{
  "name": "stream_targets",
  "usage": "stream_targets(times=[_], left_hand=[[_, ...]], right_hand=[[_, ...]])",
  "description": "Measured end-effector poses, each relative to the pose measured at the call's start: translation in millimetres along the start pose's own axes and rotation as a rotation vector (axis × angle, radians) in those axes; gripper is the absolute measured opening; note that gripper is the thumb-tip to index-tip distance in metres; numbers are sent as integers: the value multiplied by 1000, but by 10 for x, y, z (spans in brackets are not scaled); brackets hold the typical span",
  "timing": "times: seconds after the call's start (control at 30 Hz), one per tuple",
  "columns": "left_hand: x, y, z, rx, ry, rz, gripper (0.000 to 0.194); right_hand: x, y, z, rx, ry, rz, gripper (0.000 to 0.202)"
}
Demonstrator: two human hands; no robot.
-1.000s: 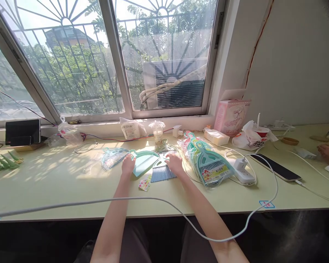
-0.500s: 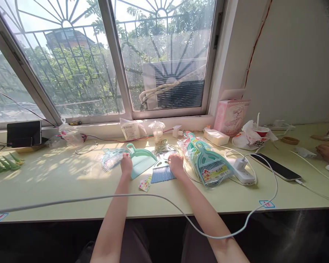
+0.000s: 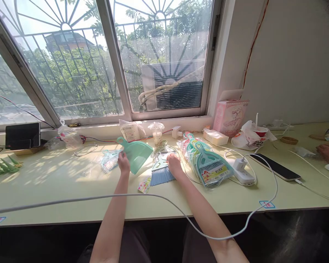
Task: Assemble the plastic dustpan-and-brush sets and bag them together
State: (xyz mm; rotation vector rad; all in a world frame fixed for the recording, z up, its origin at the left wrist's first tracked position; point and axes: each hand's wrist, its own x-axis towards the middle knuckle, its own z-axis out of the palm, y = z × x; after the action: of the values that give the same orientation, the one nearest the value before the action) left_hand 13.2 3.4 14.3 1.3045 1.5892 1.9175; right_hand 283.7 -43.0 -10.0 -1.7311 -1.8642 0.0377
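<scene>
Green dustpan (image 3: 138, 155), one: gripped at its near left edge by the left hand (image 3: 123, 162), tilted up above the table (image 3: 71, 193); a side hold, probably so the wrist can turn the pan while its handle remains free.

Brush with blue bristles (image 3: 161, 176), one: on the table, bristles toward the person, just right of the pan. The right hand (image 3: 174, 165) is at its right edge, fingers bent, likely to steady it — whether they pinch or merely press, I cannot tell.

Printed card (image 3: 144, 185), one: flat beside the bristles.

Packaged sets (image 3: 212, 166), several: overlapping right of the brush, handles toward the window, which probably makes each easy to take.

Clear plastic wrapping (image 3: 109, 160): left of the pan.

Lidded cup (image 3: 157, 137): behind the brush, near the sill — out of the hands' way.
</scene>
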Motion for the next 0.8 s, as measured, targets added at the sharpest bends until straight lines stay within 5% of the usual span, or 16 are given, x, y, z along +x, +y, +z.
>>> stream_targets(times=[0.1, 0.2, 0.47, 0.57, 0.67, 0.8], left_hand=[[-12, 5, -13, 74, 161, 13, 26], [-29, 61, 7, -6, 149, 72, 30], [-326, 397, 179, -207, -489, 168, 79], [-486, 478, 254, -188, -664, 168, 75], [-595, 529, 311, -193, -744, 143, 61], [-642, 580, 330, -240, -690, 141, 46]], right_hand=[[16, -34, -8, 320, 89, -108, 13], [-12, -155, -59, 636, 199, -228, 12], [-123, -396, -180, 896, 415, -192, 13], [-139, -381, -206, 847, 477, -131, 14], [-164, -375, -257, 669, 534, -64, 13], [-164, -384, -351, 495, 555, -12, 11]])
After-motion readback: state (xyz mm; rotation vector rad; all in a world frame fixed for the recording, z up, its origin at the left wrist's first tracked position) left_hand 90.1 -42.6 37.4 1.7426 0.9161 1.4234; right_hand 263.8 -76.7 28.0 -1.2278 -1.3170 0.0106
